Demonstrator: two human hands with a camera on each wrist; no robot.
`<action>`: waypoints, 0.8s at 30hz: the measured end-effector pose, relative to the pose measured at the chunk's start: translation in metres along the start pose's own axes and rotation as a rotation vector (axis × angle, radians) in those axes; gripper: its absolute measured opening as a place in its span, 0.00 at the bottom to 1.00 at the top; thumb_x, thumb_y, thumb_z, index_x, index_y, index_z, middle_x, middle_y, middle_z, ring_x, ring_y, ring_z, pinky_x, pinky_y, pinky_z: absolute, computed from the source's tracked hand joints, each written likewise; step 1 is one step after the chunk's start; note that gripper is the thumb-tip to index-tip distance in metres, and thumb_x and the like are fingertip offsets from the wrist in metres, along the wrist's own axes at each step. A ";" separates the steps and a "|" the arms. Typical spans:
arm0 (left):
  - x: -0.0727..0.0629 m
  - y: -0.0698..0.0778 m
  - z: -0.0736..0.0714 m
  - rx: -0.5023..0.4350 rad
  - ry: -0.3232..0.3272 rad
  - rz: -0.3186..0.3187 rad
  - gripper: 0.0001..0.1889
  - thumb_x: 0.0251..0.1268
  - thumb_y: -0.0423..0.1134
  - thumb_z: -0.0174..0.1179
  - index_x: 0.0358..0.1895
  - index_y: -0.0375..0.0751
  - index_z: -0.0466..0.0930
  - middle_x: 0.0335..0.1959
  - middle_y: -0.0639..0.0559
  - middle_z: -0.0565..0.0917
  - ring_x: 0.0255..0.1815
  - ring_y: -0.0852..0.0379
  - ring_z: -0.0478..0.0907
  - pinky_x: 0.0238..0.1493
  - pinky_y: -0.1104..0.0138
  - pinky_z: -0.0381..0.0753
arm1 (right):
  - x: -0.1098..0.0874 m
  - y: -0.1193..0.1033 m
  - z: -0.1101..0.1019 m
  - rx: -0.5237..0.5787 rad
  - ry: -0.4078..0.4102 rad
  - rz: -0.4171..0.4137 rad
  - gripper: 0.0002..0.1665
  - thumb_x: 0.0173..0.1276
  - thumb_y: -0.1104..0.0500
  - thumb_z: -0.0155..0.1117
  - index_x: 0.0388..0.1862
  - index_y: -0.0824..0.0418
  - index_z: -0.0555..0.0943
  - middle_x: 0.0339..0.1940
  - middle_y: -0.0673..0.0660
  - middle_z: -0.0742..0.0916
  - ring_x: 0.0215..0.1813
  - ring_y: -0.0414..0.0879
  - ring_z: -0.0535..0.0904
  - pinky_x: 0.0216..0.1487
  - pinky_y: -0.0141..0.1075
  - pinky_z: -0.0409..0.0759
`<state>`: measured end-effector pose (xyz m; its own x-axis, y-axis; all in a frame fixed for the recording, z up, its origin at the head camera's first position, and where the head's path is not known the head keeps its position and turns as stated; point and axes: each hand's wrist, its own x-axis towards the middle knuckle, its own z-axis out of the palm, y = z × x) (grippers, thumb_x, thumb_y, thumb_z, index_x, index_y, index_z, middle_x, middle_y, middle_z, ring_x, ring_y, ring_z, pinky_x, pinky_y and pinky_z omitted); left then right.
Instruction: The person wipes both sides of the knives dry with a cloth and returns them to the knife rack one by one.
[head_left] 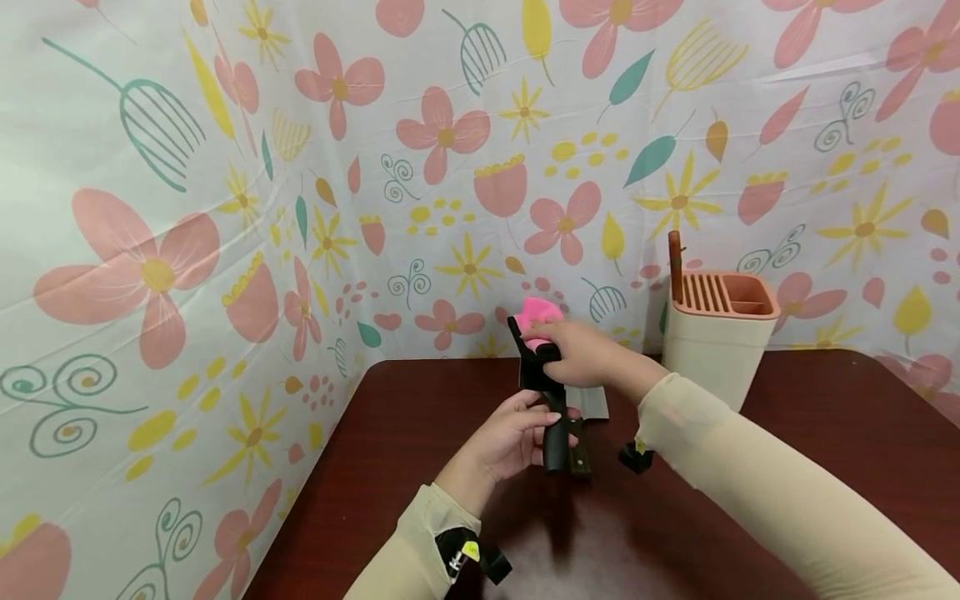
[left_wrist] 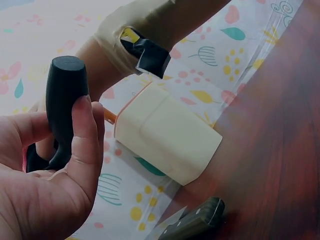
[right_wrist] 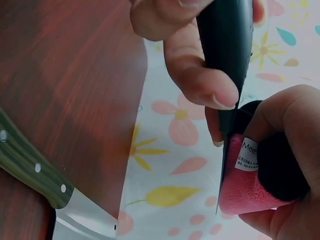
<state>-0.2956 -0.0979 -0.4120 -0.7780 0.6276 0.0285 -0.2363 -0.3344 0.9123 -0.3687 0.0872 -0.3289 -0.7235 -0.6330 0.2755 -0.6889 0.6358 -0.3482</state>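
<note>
A black-handled knife (head_left: 555, 443) is raised over the table, its dark blade (head_left: 528, 377) pointing away from me. My left hand (head_left: 507, 440) grips it by the handle, thumb and fingers on either side in the left wrist view. My right hand (head_left: 587, 357) holds a pink and black cloth (head_left: 537, 317) against the blade. In the right wrist view the cloth's white label (right_wrist: 247, 154) shows, and the thin blade runs along the pink side. Below the hands lies a second knife, with a dark green riveted handle (right_wrist: 35, 161) and a wide silver blade (right_wrist: 87, 220).
A cream knife holder (head_left: 708, 358) with a slotted coral top stands at the back right of the dark red-brown table (head_left: 810, 467). One brown handle (head_left: 675, 265) sticks up from it. Flower-printed cloth covers the wall (head_left: 450, 208) behind and left.
</note>
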 end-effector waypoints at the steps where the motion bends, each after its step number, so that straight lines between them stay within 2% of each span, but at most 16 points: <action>1: 0.000 0.000 0.000 0.000 0.001 -0.003 0.29 0.78 0.30 0.49 0.79 0.44 0.57 0.51 0.50 0.86 0.39 0.58 0.91 0.34 0.64 0.89 | -0.001 0.000 0.001 0.001 -0.002 -0.006 0.35 0.63 0.64 0.61 0.72 0.59 0.76 0.71 0.60 0.81 0.67 0.56 0.80 0.59 0.49 0.80; 7: 0.001 0.000 -0.001 0.009 0.019 -0.011 0.28 0.77 0.30 0.49 0.77 0.46 0.61 0.50 0.51 0.86 0.39 0.58 0.90 0.33 0.64 0.89 | -0.010 -0.004 0.004 -0.016 -0.009 -0.052 0.35 0.63 0.65 0.60 0.72 0.60 0.76 0.70 0.60 0.82 0.67 0.56 0.81 0.60 0.49 0.81; 8: 0.002 0.000 -0.001 0.012 0.019 -0.011 0.28 0.77 0.30 0.49 0.77 0.46 0.61 0.50 0.51 0.86 0.39 0.58 0.90 0.33 0.64 0.89 | -0.012 -0.006 0.003 -0.015 -0.014 -0.060 0.35 0.63 0.66 0.60 0.72 0.60 0.76 0.70 0.61 0.81 0.63 0.56 0.83 0.57 0.47 0.81; 10: 0.002 0.000 -0.001 0.015 0.014 -0.010 0.27 0.77 0.30 0.49 0.77 0.45 0.61 0.49 0.53 0.86 0.39 0.58 0.90 0.33 0.64 0.89 | -0.017 -0.010 0.003 -0.015 -0.027 -0.075 0.34 0.62 0.67 0.60 0.71 0.60 0.77 0.72 0.62 0.80 0.67 0.59 0.81 0.55 0.46 0.80; 15: 0.001 -0.001 -0.002 0.016 -0.001 0.000 0.27 0.78 0.30 0.47 0.76 0.45 0.62 0.48 0.56 0.86 0.40 0.58 0.90 0.35 0.63 0.90 | -0.028 -0.021 -0.002 -0.006 -0.072 -0.093 0.35 0.61 0.67 0.59 0.70 0.58 0.78 0.74 0.62 0.78 0.76 0.59 0.73 0.54 0.42 0.75; 16: 0.001 -0.001 -0.003 0.013 -0.005 0.002 0.27 0.78 0.30 0.47 0.76 0.46 0.62 0.48 0.56 0.86 0.40 0.58 0.90 0.36 0.63 0.90 | -0.029 -0.023 -0.003 -0.006 -0.081 -0.093 0.35 0.60 0.67 0.59 0.70 0.58 0.78 0.73 0.61 0.79 0.73 0.57 0.76 0.52 0.40 0.75; 17: 0.001 -0.002 -0.003 0.010 -0.008 0.003 0.26 0.78 0.30 0.47 0.76 0.46 0.63 0.47 0.56 0.87 0.40 0.58 0.90 0.35 0.63 0.90 | -0.030 -0.024 -0.004 -0.009 -0.085 -0.100 0.35 0.60 0.67 0.59 0.70 0.57 0.79 0.69 0.61 0.82 0.67 0.54 0.81 0.49 0.39 0.76; 19: 0.002 -0.002 -0.003 0.006 -0.014 0.001 0.25 0.78 0.29 0.47 0.75 0.46 0.65 0.46 0.57 0.88 0.40 0.58 0.90 0.35 0.63 0.90 | -0.033 -0.026 -0.006 -0.002 -0.103 -0.105 0.35 0.59 0.67 0.59 0.69 0.56 0.79 0.54 0.57 0.89 0.48 0.47 0.85 0.41 0.35 0.73; 20: 0.002 -0.002 -0.003 0.003 -0.017 -0.001 0.24 0.78 0.29 0.46 0.74 0.46 0.65 0.46 0.56 0.89 0.40 0.58 0.90 0.35 0.64 0.90 | -0.034 -0.027 -0.007 0.006 -0.111 -0.109 0.35 0.59 0.68 0.59 0.68 0.55 0.80 0.45 0.53 0.90 0.39 0.43 0.82 0.37 0.33 0.71; 22: 0.002 -0.002 -0.003 0.000 -0.016 -0.005 0.23 0.79 0.30 0.47 0.73 0.47 0.67 0.45 0.56 0.90 0.40 0.59 0.90 0.34 0.65 0.89 | -0.035 -0.027 -0.009 0.043 -0.134 -0.111 0.36 0.58 0.69 0.58 0.68 0.54 0.80 0.28 0.47 0.82 0.26 0.38 0.68 0.31 0.31 0.67; 24: 0.001 -0.001 -0.003 0.003 -0.008 -0.008 0.22 0.80 0.31 0.47 0.72 0.48 0.68 0.45 0.56 0.90 0.40 0.59 0.90 0.34 0.65 0.89 | -0.038 -0.026 -0.011 0.107 -0.152 -0.107 0.36 0.58 0.70 0.58 0.67 0.53 0.81 0.22 0.44 0.75 0.23 0.37 0.61 0.28 0.30 0.65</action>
<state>-0.2981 -0.0989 -0.4146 -0.7713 0.6360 0.0246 -0.2407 -0.3273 0.9137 -0.3240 0.0993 -0.3205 -0.6259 -0.7588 0.1803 -0.7466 0.5160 -0.4200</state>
